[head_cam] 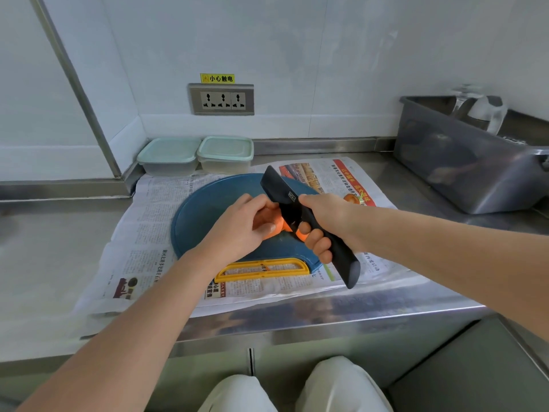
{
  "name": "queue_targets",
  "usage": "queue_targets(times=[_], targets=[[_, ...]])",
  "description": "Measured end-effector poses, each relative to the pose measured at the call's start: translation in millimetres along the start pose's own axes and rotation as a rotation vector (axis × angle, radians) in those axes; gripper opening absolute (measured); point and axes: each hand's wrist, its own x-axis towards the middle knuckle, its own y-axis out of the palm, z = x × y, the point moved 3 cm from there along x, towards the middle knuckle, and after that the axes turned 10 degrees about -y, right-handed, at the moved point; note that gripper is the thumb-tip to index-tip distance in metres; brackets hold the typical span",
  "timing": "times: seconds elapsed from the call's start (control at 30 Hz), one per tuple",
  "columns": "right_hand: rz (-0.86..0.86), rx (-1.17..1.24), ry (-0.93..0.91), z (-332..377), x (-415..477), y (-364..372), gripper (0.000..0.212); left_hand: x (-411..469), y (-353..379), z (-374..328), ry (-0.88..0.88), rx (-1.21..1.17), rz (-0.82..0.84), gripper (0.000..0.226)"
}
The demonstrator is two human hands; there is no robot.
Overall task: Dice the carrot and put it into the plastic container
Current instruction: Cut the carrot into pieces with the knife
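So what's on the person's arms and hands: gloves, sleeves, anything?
Nothing worn. Left hand and right hand are ungloved, with no rings, watch or bands visible. Left forearm and right forearm are bare to the frame edge, no sleeves showing.

Bare forearms [142, 307] lead to the left hand [237, 227] and right hand [326, 221], and the person wears off-white trousers [341, 385].

Carrot [303, 234] mostly hidden behind knife [282, 194], grey bin [451, 162] — contents blurred

Left hand [237, 227] grips carrot [278, 225]; right hand [326, 221] grips knife [282, 191].
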Motion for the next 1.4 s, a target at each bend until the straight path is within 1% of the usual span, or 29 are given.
queue_targets(times=[0.4,0.73,0.83,0.93,1.03,1.2,1.4], targets=[[0.003,-0.009,0.025,4.0,14.9,5.4,0.055,5.4,-0.8,3.3,0.015,-0.046,0.011,0.02],[-0.005,0.002,0.038,-3.1,28.9,17.8,0.054,5.6,-0.7,6.7,0.035,-0.087,-0.004,0.028],[-0.032,0.006,0.042,-8.5,34.9,24.7,0.053,5.7,-1.5,7.5,0.039,-0.088,-0.007,0.03],[-0.103,0.022,0.041,-20.7,42.9,31.5,0.055,6.8,0.0,8.4,0.03,-0.09,-0.01,0.029],[-0.121,0.037,0.023,-24.2,48.1,34.4,0.056,9.8,-0.5,12.4,0.032,-0.094,-0.026,0.03],[-0.137,0.105,0.045,-28.7,45.1,33.4,0.056,10.3,-4.5,18.0,-0.033,-0.183,-0.006,0.028],[-0.114,0.039,0.008,-23.1,40.8,30.9,0.058,7.8,-5.8,15.7,-0.071,-0.193,0.009,0.027]])
